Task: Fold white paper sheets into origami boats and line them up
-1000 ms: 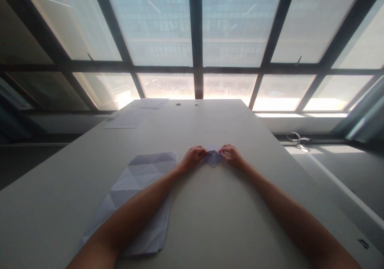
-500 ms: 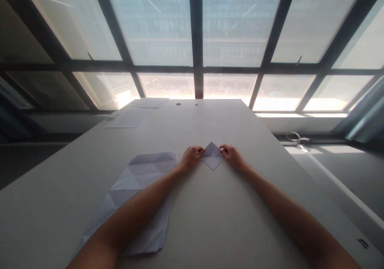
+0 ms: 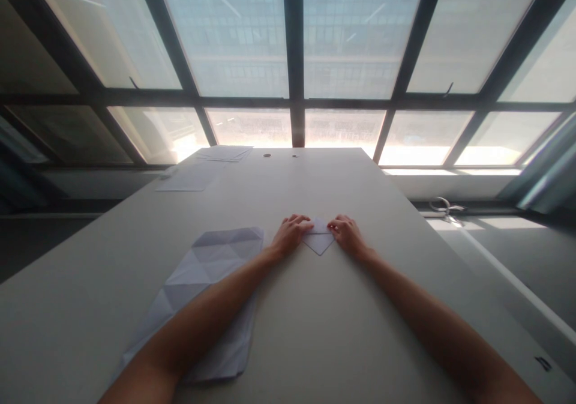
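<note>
Head view: two hands on a small folded paper

Across the white table (image 3: 288, 194), its far edge by the windows (image 3: 296, 56), a large creased sheet (image 3: 207, 266) spreads toward the near left corner, partly under the left forearm. Loose sheets (image 3: 225, 153) lie at the far left corner. Mid-table, the left hand (image 3: 290, 235) and right hand (image 3: 347, 235) each pinch a side of the small folded paper (image 3: 320, 242), its point facing the near edge.

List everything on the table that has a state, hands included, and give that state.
Small paper: folded, point toward the person.
Large paper: creased, spread out, partly hidden by an arm.
Far papers: flat, some overlapping.
Left hand: fingers bent, touching small paper.
Right hand: fingers pinched at small paper's edge.
</note>
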Available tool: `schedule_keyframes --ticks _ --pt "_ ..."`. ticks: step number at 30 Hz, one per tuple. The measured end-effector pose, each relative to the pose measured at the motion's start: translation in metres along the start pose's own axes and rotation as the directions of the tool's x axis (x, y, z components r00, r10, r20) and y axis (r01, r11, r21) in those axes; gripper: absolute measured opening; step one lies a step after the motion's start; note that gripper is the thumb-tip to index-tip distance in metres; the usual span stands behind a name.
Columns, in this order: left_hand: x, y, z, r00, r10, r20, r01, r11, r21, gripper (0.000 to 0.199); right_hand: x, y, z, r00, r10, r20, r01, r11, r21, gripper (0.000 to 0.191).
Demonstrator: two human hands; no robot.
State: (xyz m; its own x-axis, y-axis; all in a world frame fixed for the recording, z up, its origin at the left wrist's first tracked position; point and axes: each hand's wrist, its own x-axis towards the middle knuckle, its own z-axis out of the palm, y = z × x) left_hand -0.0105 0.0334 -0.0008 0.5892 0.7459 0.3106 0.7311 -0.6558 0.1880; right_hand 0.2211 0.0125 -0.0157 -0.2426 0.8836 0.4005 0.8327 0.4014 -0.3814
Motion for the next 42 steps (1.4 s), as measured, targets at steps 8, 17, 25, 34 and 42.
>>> schedule_keyframes --ticks 8,17,25,34,42 --pt "-0.002 0.003 0.008 0.967 0.098 0.236 -0.085 0.994 -0.062 0.055 -0.005 -0.019 -0.002 0.978 -0.105 0.181 0.124 0.988 -0.096 0.038" --pt "-0.007 0.012 0.003 0.958 0.081 0.275 -0.087 0.996 0.007 0.067 -0.013 -0.034 0.009 0.936 -0.11 0.334 0.152 0.983 -0.103 0.064" --pt "-0.007 0.008 0.007 0.955 0.001 0.295 -0.009 1.0 0.025 0.073 -0.013 -0.032 0.008 0.936 -0.035 0.35 0.081 0.99 -0.118 0.068" --pt "-0.008 0.005 0.007 0.954 -0.043 0.297 0.032 0.999 0.042 0.087 -0.011 -0.015 0.007 0.946 0.114 0.302 -0.065 0.984 -0.169 0.068" --pt "-0.009 0.003 0.009 0.952 -0.066 0.298 0.054 0.997 0.05 0.093 -0.008 -0.009 0.008 0.938 0.177 0.298 -0.129 0.976 -0.176 0.062"
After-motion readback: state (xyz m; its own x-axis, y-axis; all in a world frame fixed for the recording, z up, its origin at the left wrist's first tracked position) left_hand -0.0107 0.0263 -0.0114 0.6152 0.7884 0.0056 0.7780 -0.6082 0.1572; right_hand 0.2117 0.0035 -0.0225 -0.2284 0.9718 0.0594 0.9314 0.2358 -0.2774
